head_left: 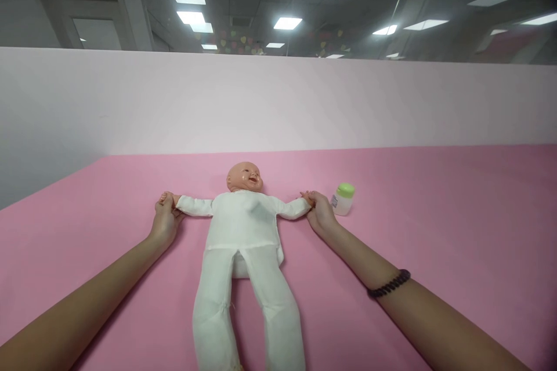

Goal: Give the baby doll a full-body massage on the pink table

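Note:
A baby doll [246, 223] with a hard plastic head and a white cloth body lies on its back on the pink surface [413, 203], its arms stretched out to both sides. My left hand [166, 221] is closed round the doll's hand on the left. On the other side, my right hand [321, 213] grips the doll's other hand between thumb and fingers. Just right of my right hand stands a small translucent jar [343, 202] with a green lid, touched by neither hand as far as I can see.
A pale upright panel [278, 104] runs along the far edge of the pink surface. Beyond it show a door [96, 29] at the left and lit ceiling panels. A black coiled band [389, 285] circles my right forearm.

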The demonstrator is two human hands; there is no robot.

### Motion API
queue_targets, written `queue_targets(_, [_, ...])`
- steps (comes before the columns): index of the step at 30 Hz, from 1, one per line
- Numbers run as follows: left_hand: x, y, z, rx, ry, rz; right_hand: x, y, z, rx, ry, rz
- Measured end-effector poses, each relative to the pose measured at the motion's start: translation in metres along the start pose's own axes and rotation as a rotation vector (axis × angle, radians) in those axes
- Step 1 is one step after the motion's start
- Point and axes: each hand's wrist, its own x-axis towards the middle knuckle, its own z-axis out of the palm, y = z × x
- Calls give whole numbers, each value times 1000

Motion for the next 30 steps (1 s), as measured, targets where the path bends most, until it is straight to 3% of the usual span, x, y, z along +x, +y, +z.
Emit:
queue_targets(4, [7, -6, 2, 184, -30, 105, -4, 6, 11, -26, -94, -42])
queue_targets(8, [18, -10, 21, 390, -75, 244, -10, 14, 24, -190, -245, -95])
queue_targets(14, [49, -13, 51, 734, -162, 147, 4, 26, 41, -253, -291, -140])
queue_targets(19, [69, -9, 50, 839, -226, 45, 29, 25, 45, -376, -368, 22])
queue_targets(23, [71, -7, 49, 911, -266, 23, 29, 25, 47, -460, -413, 50])
queue_targets(30, [66, -5, 58, 975, -301, 15, 23, 33, 54, -594, -368, -51])
